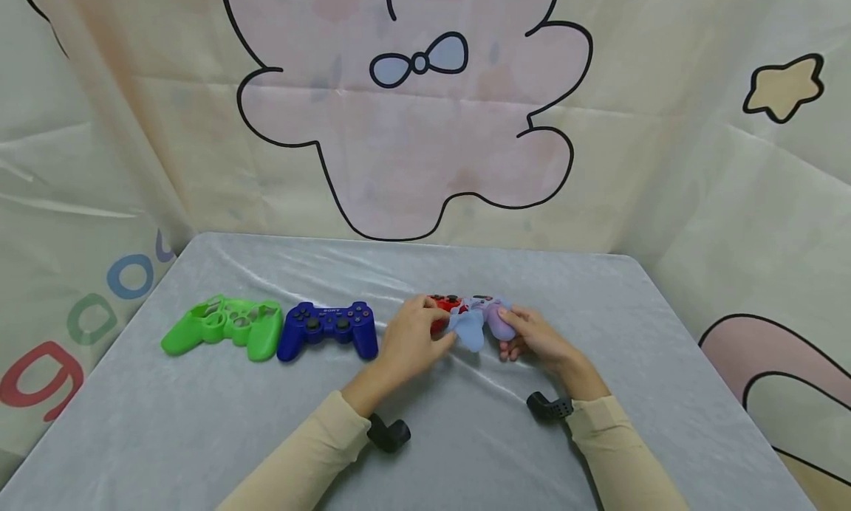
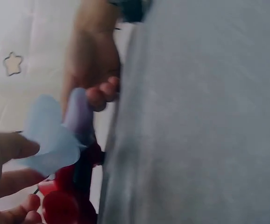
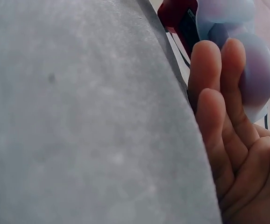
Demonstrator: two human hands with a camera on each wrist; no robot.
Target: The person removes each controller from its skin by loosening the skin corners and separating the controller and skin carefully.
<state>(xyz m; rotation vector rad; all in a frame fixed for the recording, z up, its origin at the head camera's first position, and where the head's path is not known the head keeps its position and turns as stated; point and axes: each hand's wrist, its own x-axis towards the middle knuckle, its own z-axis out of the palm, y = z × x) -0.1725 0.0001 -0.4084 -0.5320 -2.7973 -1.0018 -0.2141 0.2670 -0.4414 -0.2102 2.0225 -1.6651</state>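
Between both hands is a red game controller with a translucent light-blue silicone cover partly over it. The cover fits over the right grip, which shows purple through it. Its left lobe hangs loose in front of the bare red left side. My left hand pinches the loose lobe between thumb and fingers, seen close in the left wrist view on the cover. My right hand holds the covered right grip, thumb on top and fingers beneath, as the right wrist view shows.
A dark blue game controller lies left of my left hand. Farther left is a bright green silicone cover, hollow, with button openings. Grey cloth covers the table. A printed curtain hangs behind it. Each wrist wears a black camera.
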